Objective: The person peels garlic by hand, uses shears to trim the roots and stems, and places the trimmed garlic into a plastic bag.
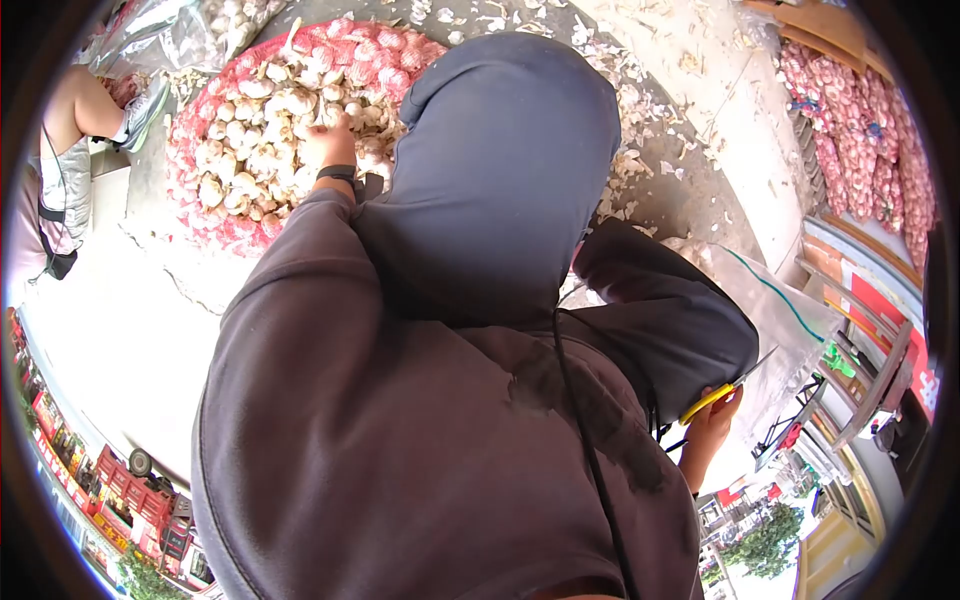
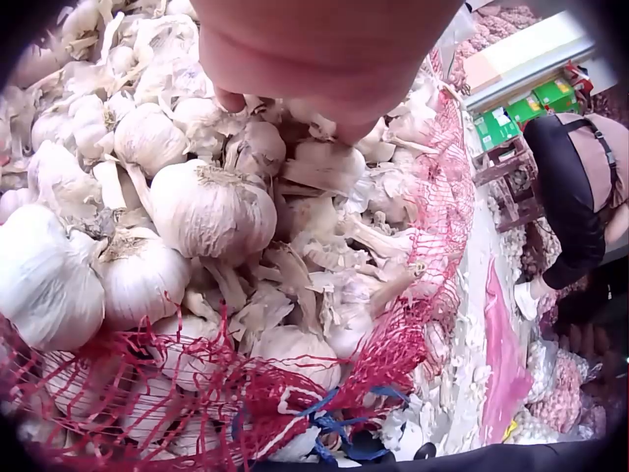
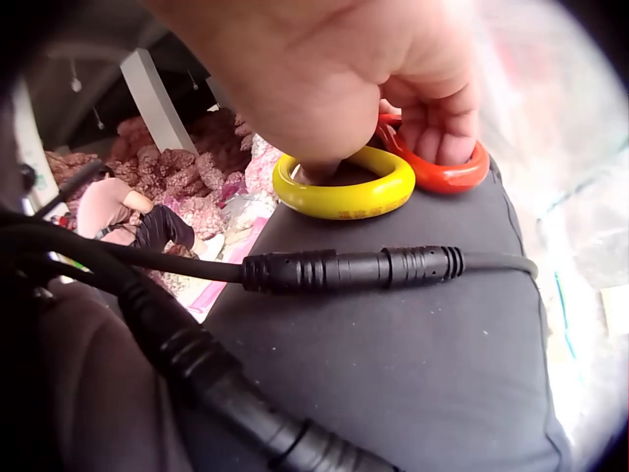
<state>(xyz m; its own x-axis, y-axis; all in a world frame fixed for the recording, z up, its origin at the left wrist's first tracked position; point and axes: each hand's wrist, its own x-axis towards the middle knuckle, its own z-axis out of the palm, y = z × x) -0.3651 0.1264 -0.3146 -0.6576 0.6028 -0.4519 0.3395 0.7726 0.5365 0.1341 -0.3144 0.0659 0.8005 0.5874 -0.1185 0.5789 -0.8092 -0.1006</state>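
My left hand [image 1: 332, 145] reaches down into a heap of garlic bulbs [image 1: 240, 140] in a red mesh sack [image 1: 190, 205]. In the left wrist view, the hand's fingertips [image 2: 356, 128] are down among the bulbs, and I cannot tell whether they pinch one. Close below them lies a large garlic bulb [image 2: 216, 211] with trimmed roots. Off to the right side, my right hand [image 1: 712, 425] holds a pair of scissors [image 1: 706, 403]. The thumb goes through their yellow loop [image 3: 344, 209] and fingers through the red loop [image 3: 454, 181]. The blades point away past my knee.
My bent leg [image 1: 510, 150] stands between the two hands. Black cables [image 3: 354, 270] cross near the scissors. Dry garlic skins [image 1: 640, 110] litter the floor. Another person's leg [image 1: 95, 105] is at the left, and stacked garlic sacks [image 1: 850, 130] stand at the far right.
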